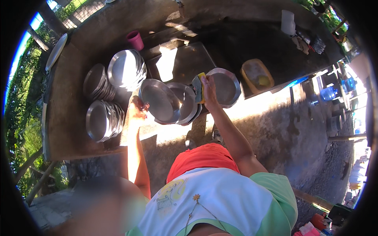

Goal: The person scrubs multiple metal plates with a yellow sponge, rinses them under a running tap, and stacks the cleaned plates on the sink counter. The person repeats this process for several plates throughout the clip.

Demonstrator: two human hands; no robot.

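My left hand grips the rim of a round metal plate, which is tilted over other plates. Behind it, a few more metal plates overlap near the counter's front edge. In my right hand is a yellow sponge with a dark grey-green scouring side, held on edge just right of those plates. Another metal plate lies beyond my right hand, apparently on top of a stack. The sponge is not clearly touching any plate.
Stacks of metal plates stand at the left: one upper, one farther left, one nearer. A pink cup stands behind them. To the right are a yellowish tub, a white container and a brush.
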